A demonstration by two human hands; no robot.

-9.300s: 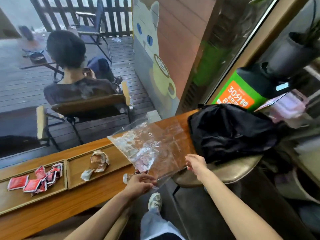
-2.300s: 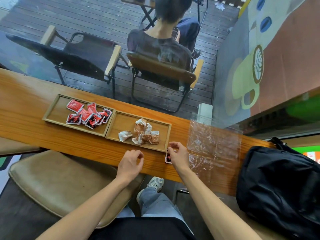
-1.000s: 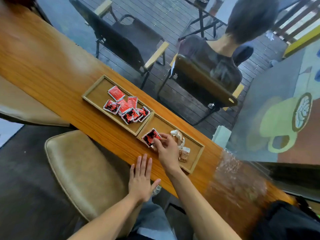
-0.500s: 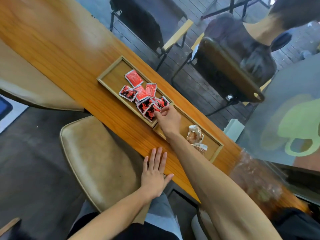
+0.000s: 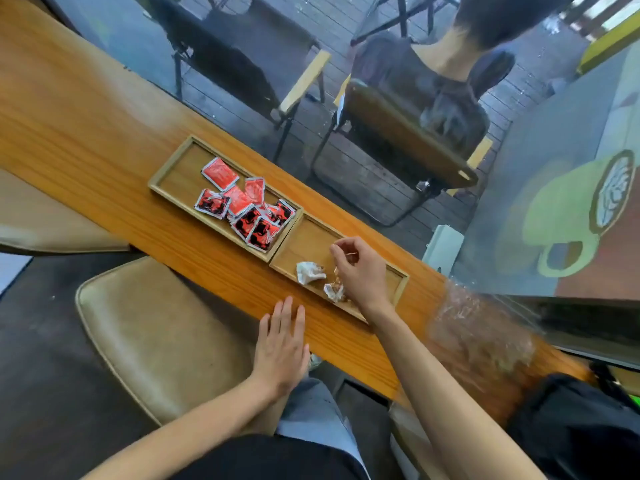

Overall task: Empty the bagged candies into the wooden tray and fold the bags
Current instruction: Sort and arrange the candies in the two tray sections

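Diagonally along the glossy wooden worktop (image 5: pixel 104 140) lie two shallow rectangular wooden trays (image 5: pixel 398 282), end to end. Left tray: flat red foil candy packets (image 5: pixel 242 209). Right hand (image 5: pixel 360 271), fingers curled, hovers over crumpled pale-wrapped candies (image 5: pixel 310 271); whether it grips anything is unclear. Left hand (image 5: pixel 280 348) rests flat, fingers spread. Crinkled clear bag (image 5: pixel 481 334) lies rightward.

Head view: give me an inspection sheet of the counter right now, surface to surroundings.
Surface: wooden counter, bare at its left end.
Job's things: red candy packets in the left wooden tray; pale wrapped candies in the right wooden tray; clear plastic bag lying flat on the counter, unfolded.
Clutter: black bag at the right end.
Grippers: left hand flat on the counter edge; right hand over the right tray, fingers curled, contents unclear.
Cables: nothing seen.
Surroundings: padded stool below; a person seated outside the window.
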